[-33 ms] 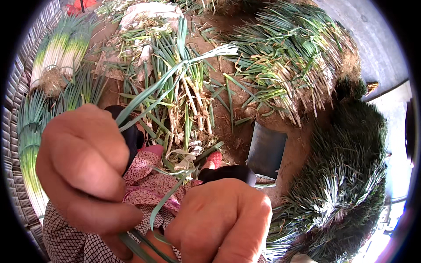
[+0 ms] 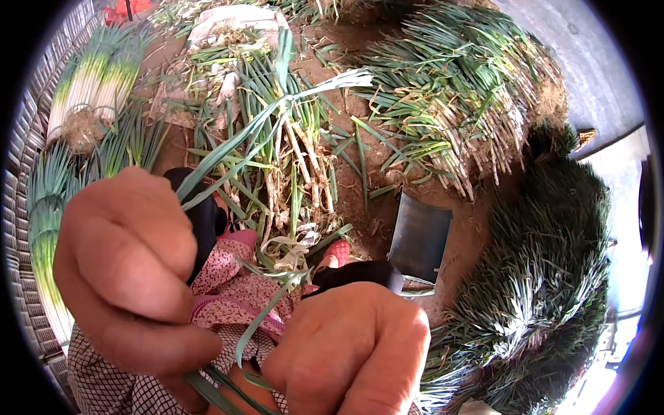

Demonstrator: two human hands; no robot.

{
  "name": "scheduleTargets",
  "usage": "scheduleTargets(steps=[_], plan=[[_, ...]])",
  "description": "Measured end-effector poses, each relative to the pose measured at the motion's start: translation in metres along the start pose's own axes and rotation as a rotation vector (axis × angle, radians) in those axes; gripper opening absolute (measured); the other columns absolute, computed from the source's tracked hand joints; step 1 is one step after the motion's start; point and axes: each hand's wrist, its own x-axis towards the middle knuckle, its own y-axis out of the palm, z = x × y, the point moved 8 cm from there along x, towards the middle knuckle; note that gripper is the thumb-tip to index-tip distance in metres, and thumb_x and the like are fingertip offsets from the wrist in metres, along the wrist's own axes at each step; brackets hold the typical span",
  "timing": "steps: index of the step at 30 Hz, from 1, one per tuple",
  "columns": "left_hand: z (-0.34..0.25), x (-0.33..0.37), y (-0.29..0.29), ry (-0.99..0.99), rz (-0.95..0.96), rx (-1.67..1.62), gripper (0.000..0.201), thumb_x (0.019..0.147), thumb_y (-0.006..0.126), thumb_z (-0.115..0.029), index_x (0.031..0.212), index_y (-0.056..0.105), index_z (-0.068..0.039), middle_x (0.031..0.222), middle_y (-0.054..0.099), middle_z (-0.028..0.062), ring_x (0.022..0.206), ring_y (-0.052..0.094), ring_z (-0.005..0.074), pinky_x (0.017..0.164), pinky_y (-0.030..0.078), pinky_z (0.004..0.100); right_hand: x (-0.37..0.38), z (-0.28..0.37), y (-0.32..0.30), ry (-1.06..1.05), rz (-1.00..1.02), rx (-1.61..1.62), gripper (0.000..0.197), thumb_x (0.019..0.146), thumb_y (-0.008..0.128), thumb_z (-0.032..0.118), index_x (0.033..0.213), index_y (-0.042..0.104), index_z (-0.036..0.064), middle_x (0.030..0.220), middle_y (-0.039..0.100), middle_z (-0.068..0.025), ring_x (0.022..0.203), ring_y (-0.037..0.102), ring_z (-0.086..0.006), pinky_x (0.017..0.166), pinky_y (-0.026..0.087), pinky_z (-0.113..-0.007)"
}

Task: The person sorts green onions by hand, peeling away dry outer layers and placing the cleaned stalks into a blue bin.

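My left hand (image 2: 128,263) is closed around a green onion (image 2: 238,149); its long leaves stick up and fork over the floor. Close beside it at the lower middle, my right hand (image 2: 353,353) is also closed, its fingertips turned down and mostly hidden. Green leaf strips (image 2: 214,393) run from under the left hand toward the right one. A thin curled leaf (image 2: 259,325) hangs just left of the right hand. Beyond the hands, loose untrimmed green onions (image 2: 297,152) lie on the ground with roots toward me.
Trimmed, bundled green onions (image 2: 100,83) line the woven wall (image 2: 24,131) at left. Large untrimmed heaps (image 2: 456,90) fill the right, with a darker leafy pile (image 2: 539,270) nearer. A dark curved panel (image 2: 422,238) stands on the soil. Peelings surround a pale sack (image 2: 238,19).
My left hand has shifted slightly left, and the green onion leaves in it have swung a little with it. The right hand is almost still.
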Motion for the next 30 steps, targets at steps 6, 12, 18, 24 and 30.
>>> scheduleTargets(steps=[6,12,18,24,30], plan=[[-0.029,-0.006,-0.035,0.027,-0.074,0.239,0.032,0.067,0.079,-0.03,0.074,0.065,-0.002,0.067,0.044,-0.0007,0.047,0.039,0.0061,0.036,0.024,0.0189,-0.02,0.064,-0.049,-0.082,-0.442,-1.306,0.023,0.084,0.061,0.028,0.077,0.058,0.0065,0.071,0.062,-0.0063,0.056,0.054,-0.015,0.05,0.043,-0.027],[0.026,-0.013,0.018,-0.018,0.009,0.088,0.03,0.067,0.079,-0.027,0.075,0.064,-0.002,0.063,0.043,-0.0021,0.045,0.041,0.0064,0.033,0.024,0.0199,-0.052,0.119,-0.055,-0.466,-0.253,0.384,0.025,0.097,0.032,0.024,0.104,0.043,0.0039,0.071,0.044,-0.0035,0.057,0.041,-0.014,0.055,0.044,-0.026],[0.044,0.024,0.074,-0.013,0.19,0.127,0.034,0.064,0.078,-0.033,0.073,0.063,-0.003,0.06,0.038,-0.0033,0.044,0.034,0.0064,0.035,0.02,0.0195,-0.186,0.075,-0.175,-0.421,-0.836,0.514,0.02,0.098,0.033,0.018,0.095,0.046,0.0032,0.058,0.031,0.0026,0.045,0.027,-0.0074,0.033,0.023,-0.022],[0.142,-0.035,0.085,-0.402,0.165,0.195,0.035,0.084,0.059,-0.037,0.072,0.054,-0.004,0.057,0.047,0.0028,0.047,0.042,0.0159,0.043,0.033,0.0291,-0.335,0.133,-0.145,-0.57,-1.429,-0.007,0.017,0.095,0.041,0.02,0.089,0.048,0.0068,0.058,0.033,0.0049,0.049,0.032,-0.0083,0.047,0.033,-0.024],[0.289,-0.1,0.085,-0.784,0.429,0.498,0.01,0.082,0.059,-0.006,0.078,0.054,0.002,0.067,0.05,0.0082,0.058,0.052,0.0191,0.057,0.042,0.0312,-0.483,0.211,-0.135,1.177,-1.513,-1.628,0.013,0.089,0.049,0.016,0.088,0.054,0.0038,0.075,0.058,-0.0118,0.066,0.057,-0.0284,0.062,0.045,-0.035]])
